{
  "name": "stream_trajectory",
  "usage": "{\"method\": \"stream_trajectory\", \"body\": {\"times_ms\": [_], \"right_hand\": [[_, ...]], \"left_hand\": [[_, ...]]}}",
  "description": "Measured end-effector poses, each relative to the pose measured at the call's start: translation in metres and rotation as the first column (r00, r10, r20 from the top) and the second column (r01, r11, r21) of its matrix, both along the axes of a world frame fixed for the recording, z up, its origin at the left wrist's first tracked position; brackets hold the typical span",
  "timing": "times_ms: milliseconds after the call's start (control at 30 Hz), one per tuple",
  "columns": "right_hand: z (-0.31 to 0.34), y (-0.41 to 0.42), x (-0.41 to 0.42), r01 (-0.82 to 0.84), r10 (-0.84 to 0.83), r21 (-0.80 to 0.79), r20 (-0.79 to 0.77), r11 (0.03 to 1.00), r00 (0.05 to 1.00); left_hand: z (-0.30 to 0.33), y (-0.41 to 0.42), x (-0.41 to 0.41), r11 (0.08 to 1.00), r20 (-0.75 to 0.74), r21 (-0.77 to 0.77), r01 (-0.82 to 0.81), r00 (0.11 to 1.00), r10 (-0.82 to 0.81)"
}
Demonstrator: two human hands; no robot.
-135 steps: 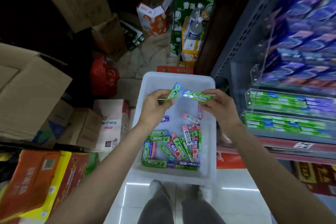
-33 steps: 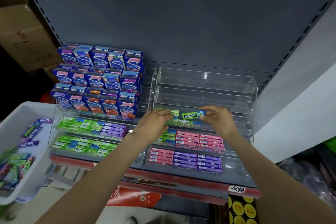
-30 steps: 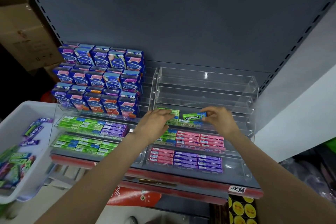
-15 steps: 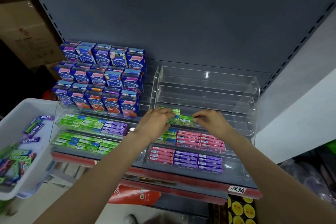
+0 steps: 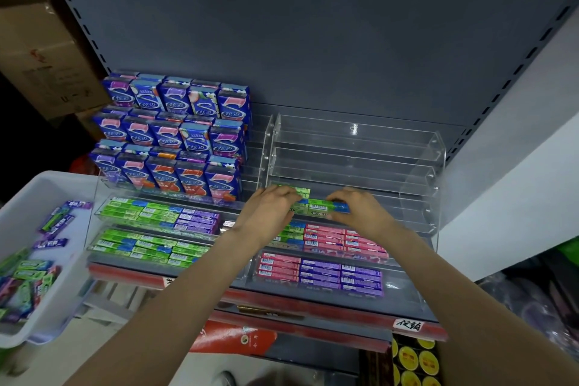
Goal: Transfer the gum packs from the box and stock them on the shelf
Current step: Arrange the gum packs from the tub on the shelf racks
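Both my hands are at the third tier of a clear acrylic rack [image 5: 434, 166] on the grey shelf. My right hand [image 5: 360, 208] pinches a green gum pack [image 5: 322, 207] lying lengthwise on that tier, on top of other green packs. My left hand [image 5: 269, 213] rests its fingertips on the green packs [image 5: 302, 192] at the tier's left end; whether it grips one is hidden. Pink and purple packs [image 5: 326, 272] fill the two lower tiers. The white box [image 5: 22, 197] with several loose gum packs [image 5: 28, 272] stands at the lower left.
A second acrylic rack [image 5: 97, 188] to the left holds green and purple packs, with blue cartons [image 5: 175, 134] stacked above it. The two upper tiers of the right rack hold nothing. A cardboard box [image 5: 34, 50] is at the far left, a white wall [image 5: 501, 166] on the right.
I carried two green packs from the white box to the rack. In the last second my right hand moved left and lowered its pack onto the tier; my left hand stayed.
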State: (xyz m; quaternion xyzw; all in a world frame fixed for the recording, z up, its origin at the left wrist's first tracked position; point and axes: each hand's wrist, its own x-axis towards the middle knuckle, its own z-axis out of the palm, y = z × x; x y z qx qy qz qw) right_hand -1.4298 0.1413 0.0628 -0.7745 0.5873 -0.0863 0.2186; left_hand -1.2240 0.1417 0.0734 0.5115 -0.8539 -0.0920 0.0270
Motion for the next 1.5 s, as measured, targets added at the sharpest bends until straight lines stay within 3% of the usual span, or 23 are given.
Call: {"method": "stream_trajectory", "body": {"times_ms": [433,567,733,867,1100,1233,1367,1500], "right_hand": [[0.009,0.005,0.008,0.022,-0.022,-0.057,0.010,0.998,1.000],[0.023,0.014,0.027,0.035,-0.021,-0.132,0.107,0.991,0.994],[0.038,0.020,0.083,0.047,-0.006,-0.193,0.208,0.980,0.978],[0.040,0.024,0.159,-0.036,0.078,-0.179,0.229,0.983,0.970],[0.025,0.031,0.341,-0.110,0.134,-0.100,0.274,0.989,0.952],[0.001,0.030,0.443,-0.144,0.151,-0.047,0.225,0.988,0.963],[-0.031,0.024,0.522,-0.153,0.132,0.071,0.236,0.986,0.963],[-0.068,0.011,0.575,-0.172,0.133,0.182,0.209,0.968,0.969]], "left_hand": [[0.000,0.004,-0.001,0.998,-0.067,-0.059,-0.036,0.997,0.032],[0.011,0.013,0.014,0.991,-0.214,-0.067,-0.119,0.971,0.102],[0.022,0.028,0.069,0.964,-0.444,-0.005,-0.267,0.864,0.237],[0.023,0.044,0.144,0.948,-0.494,-0.004,-0.318,0.825,0.275],[-0.004,0.068,0.334,0.893,-0.421,0.022,-0.449,0.806,0.415],[-0.029,0.077,0.436,0.844,-0.366,0.084,-0.529,0.772,0.520],[-0.059,0.074,0.508,0.786,-0.301,0.165,-0.596,0.729,0.615],[-0.091,0.061,0.550,0.765,-0.192,0.277,-0.581,0.747,0.637]]}}
